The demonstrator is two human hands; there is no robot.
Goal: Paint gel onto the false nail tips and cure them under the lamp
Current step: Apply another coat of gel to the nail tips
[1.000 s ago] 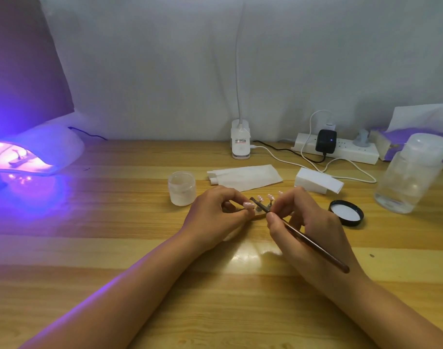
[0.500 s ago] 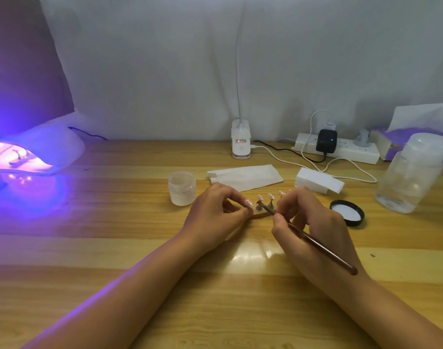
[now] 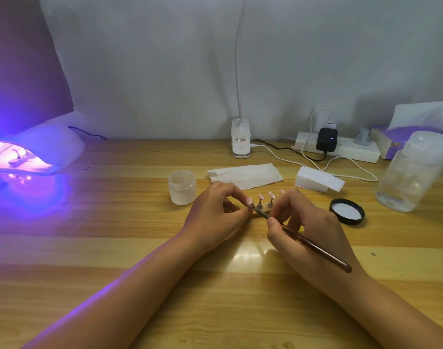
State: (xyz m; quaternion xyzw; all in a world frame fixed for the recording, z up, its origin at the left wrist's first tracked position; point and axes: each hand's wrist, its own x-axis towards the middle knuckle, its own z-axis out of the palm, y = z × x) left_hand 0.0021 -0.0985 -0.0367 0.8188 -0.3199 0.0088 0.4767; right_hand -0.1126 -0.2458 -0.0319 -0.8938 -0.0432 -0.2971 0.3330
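Observation:
Several pale pink false nail tips stand on small stands in a row at the middle of the wooden table. My left hand pinches the leftmost tip's stand between thumb and fingers. My right hand grips a dark brown brush like a pen, its bristle end touching the tip held by the left hand. An open frosted gel jar sits just left of the hands, and its black lid lies to the right. The curing lamp glows purple at the far left with a holder inside.
A folded white wipe and a white block lie behind the hands. A clear bottle stands at the right, with a tissue box behind it. A power strip with cables and a desk lamp base line the back wall.
The right hand has drawn back slightly toward me and to the right, with the brush tip sliding along the held nail tip. The left hand stays in place.

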